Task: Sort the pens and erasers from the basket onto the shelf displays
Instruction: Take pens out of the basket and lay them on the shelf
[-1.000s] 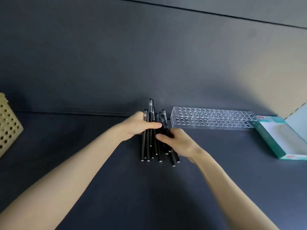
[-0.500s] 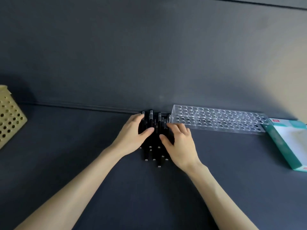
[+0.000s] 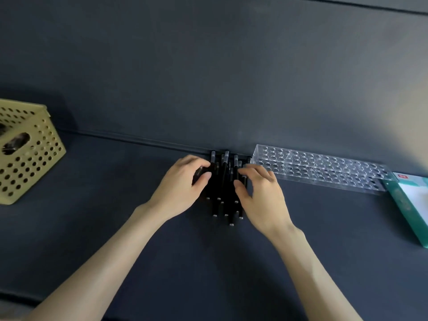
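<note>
Black pens [image 3: 223,181], bundled upright a second ago, now lie flat on the shelf [image 3: 115,216] beside the clear acrylic rack [image 3: 324,172]. The left hand [image 3: 180,184] grips them; I cannot tell the right hand's [image 3: 261,193] hold. Racking pending.

No legible text; red label [image 3: 402,175] on teal box [image 3: 404,202] too small.

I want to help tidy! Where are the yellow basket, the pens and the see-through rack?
yellow basket [image 3: 34,163], head view, its holed side wall.
pens [image 3: 222,181], head view, middle of the black bundle.
see-through rack [image 3: 324,164], head view, its holed top.
</note>
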`<state>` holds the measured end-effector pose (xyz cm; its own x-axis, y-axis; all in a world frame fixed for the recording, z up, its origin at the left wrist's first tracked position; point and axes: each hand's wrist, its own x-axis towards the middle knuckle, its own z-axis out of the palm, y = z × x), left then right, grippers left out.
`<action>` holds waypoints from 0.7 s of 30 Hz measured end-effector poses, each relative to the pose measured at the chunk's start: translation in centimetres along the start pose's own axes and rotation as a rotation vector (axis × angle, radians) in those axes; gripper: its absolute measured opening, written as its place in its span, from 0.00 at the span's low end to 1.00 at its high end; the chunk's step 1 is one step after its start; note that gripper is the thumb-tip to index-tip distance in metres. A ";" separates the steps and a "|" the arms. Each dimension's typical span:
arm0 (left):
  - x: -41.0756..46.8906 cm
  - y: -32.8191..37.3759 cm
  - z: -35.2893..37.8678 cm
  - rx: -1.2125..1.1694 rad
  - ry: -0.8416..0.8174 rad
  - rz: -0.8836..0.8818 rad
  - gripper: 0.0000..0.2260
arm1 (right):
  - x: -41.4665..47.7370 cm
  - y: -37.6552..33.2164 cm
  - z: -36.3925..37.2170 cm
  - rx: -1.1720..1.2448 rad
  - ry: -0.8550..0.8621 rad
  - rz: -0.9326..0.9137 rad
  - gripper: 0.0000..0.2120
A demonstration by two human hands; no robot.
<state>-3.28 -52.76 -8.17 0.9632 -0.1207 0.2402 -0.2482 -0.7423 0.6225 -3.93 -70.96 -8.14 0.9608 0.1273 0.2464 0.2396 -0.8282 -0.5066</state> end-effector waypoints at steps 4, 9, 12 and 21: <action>-1.8 0.1 -4.2 0.045 0.103 0.048 0.11 | 0.2 -3.8 -1.1 0.046 0.065 -0.082 0.14; -5.8 -2.1 -11.0 0.103 0.225 0.092 0.13 | -0.6 -10.9 -0.4 0.134 0.101 -0.173 0.13; -9.3 -4.9 -15.0 0.139 0.276 0.087 0.13 | -1.9 -16.0 2.0 0.165 0.079 -0.220 0.12; -17.3 -16.0 -27.8 0.150 0.274 0.050 0.13 | -4.1 -31.0 10.9 0.199 0.065 -0.325 0.11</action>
<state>-18.89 -20.47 -1.58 0.8814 0.0079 0.4722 -0.2568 -0.8311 0.4933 -13.80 -39.85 -2.44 0.8208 0.3255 0.4694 0.5588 -0.6276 -0.5421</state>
